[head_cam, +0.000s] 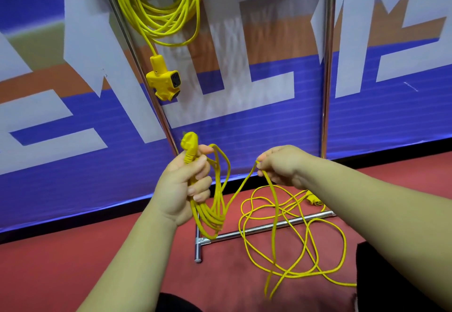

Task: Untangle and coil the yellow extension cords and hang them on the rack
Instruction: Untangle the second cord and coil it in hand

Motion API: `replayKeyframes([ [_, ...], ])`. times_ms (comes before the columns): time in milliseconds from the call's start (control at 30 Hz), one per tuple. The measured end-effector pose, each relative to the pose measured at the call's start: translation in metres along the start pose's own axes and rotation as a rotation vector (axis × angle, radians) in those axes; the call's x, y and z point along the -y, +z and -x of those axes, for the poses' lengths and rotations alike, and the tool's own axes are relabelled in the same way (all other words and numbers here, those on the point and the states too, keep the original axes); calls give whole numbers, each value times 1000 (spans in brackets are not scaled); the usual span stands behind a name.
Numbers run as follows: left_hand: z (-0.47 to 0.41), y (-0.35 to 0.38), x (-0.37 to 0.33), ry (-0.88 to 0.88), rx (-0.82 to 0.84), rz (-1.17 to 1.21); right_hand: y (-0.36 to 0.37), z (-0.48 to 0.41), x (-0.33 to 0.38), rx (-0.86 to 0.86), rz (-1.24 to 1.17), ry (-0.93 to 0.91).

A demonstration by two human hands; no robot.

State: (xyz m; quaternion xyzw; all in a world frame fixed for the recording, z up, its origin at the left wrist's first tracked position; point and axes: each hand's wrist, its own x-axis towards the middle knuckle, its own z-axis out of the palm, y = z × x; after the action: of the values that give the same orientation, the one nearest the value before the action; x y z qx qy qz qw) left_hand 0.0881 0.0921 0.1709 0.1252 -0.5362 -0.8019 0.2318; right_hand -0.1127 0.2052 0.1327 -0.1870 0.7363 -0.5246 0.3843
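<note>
My left hand [182, 184] grips a small coil [215, 211] of yellow extension cord, and the cord's plug [188, 143] sticks up above my fingers. My right hand [281, 165] pinches the same cord a little to the right, at about the same height. From there the cord drops to a loose tangle [293, 233] on the red floor, whose yellow socket end [314, 199] lies near the wall. A second yellow cord [159, 5] hangs coiled at the top of the metal rack [137, 62], its socket block [165, 81] dangling below.
The rack's right upright [327, 67] and its floor bar [264, 227] with a short foot [198, 250] stand in front of a blue, white and orange banner wall [244, 120]. The tangle lies across the floor bar. Dark clothing [391, 282] shows at the bottom right.
</note>
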Motion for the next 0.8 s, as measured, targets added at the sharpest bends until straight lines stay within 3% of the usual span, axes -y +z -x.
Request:
replayKeyframes([
  [133, 0, 7, 8, -52, 42, -118, 1, 1, 12, 5, -152, -25],
  [433, 1, 18, 19, 11, 27, -620, -4, 10, 39, 122, -356, -66],
  [633, -1, 25, 22, 62, -54, -507, -10, 26, 47, 233, -305, -177],
  [800, -9, 25, 25, 69, -174, -254, -6, 43, 51, 266, -170, -331],
])
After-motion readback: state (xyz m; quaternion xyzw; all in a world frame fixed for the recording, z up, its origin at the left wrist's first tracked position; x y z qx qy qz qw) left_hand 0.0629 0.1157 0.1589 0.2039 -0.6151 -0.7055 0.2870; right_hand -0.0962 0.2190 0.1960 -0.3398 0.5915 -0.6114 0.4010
